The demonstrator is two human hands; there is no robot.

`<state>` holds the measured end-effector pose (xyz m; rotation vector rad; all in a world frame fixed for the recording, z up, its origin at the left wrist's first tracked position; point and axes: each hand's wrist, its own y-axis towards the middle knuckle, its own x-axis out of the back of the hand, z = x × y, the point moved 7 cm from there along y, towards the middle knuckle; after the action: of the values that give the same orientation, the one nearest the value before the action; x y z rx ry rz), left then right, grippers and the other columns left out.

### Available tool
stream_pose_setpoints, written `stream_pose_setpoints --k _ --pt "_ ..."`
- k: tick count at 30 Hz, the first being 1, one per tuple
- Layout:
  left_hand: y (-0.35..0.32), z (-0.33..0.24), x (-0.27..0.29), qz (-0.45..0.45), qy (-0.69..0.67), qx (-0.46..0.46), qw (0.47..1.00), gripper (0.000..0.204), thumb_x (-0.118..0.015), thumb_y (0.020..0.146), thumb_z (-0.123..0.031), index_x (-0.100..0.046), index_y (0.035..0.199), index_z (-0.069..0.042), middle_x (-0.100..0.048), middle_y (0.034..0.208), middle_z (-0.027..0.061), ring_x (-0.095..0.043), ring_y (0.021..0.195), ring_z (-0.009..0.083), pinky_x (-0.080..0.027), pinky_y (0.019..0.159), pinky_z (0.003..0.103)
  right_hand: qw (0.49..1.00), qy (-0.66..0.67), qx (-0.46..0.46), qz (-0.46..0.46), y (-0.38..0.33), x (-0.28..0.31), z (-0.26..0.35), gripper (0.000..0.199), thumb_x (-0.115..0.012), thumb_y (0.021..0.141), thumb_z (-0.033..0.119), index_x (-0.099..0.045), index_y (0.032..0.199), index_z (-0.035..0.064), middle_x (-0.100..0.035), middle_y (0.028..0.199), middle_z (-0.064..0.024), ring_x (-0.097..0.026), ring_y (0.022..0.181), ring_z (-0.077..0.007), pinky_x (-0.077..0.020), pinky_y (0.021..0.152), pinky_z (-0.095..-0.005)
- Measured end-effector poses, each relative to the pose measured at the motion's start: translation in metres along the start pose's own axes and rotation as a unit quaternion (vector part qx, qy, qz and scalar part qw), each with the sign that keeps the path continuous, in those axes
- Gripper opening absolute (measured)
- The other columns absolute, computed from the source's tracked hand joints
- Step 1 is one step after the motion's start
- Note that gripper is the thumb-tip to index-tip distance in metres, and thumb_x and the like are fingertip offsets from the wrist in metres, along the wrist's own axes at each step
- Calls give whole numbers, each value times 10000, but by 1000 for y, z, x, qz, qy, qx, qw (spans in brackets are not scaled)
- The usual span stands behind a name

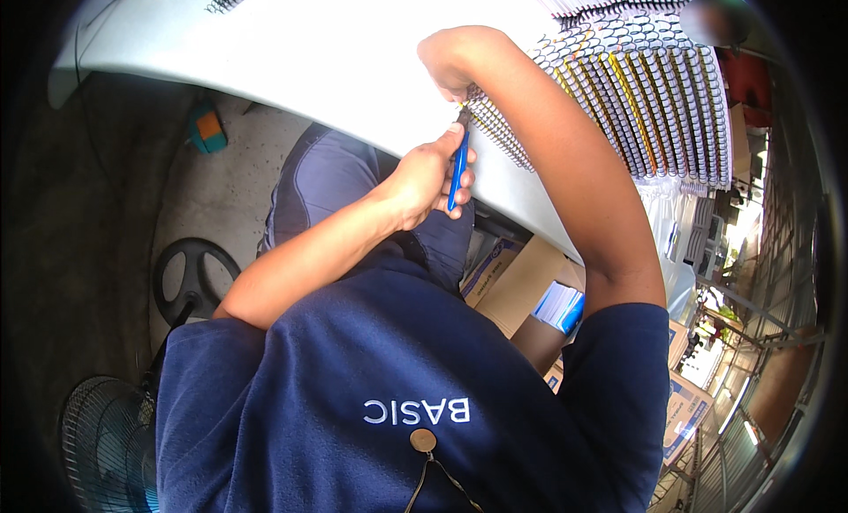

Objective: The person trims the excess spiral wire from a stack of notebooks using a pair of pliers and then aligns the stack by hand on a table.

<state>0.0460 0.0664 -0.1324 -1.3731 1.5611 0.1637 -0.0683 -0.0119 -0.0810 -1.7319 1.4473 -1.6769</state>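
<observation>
Her left hand [424,177] grips blue-handled pliers [458,164] at the spiral binding [499,129]; right hand [450,62], at twelve o'clock, presses the notebook, fingers hidden.

a small binding or print workshop, half open to the street: a white counter [291,45] carries rows of spiral-bound notebooks [654,98], cardboard boxes [521,288] sit beneath it, a fan [106,442] stands on bare concrete floor [212,186], and metal shutters [751,442] run alongside.
</observation>
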Motion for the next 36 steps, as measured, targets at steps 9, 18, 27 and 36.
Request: stream_pose_setpoints --k 9,18,27,36 --pt "-1 -8 -6 24 -4 -18 1000 516 -242 966 -489 -466 1095 -42 -584 902 103 -618 865 226 -506 701 351 1000 2 12 3 -3 3 1 198 -693 647 11 -697 843 -10 -671 804 -163 -648 741 -261 -509 650 -364" --pt "-3 -3 -10 35 -15 -34 999 517 -273 956 -510 -473 1066 -47 -561 874 96 -616 831 231 -525 681 349 999 2 39 14 -12 6 -3 193 -703 645 3 -703 839 5 -677 801 -146 -648 735 -248 -510 645 -358" --pt "-9 -5 -8 31 21 -39 999 501 -270 964 -485 -467 1081 -40 -545 846 80 -616 775 229 -523 687 350 996 -9 77 35 -30 12 -13 192 -712 644 -4 -710 834 19 -682 799 -129 -648 730 -234 -512 640 -351" --pt "-1 -6 -9 61 19 -59 996 519 -286 959 -498 -474 1096 -34 -570 861 89 -619 787 208 -523 644 335 998 26 36 54 -32 15 -12 201 -704 645 -28 -710 841 20 -685 797 -119 -649 733 -221 -517 641 -343"
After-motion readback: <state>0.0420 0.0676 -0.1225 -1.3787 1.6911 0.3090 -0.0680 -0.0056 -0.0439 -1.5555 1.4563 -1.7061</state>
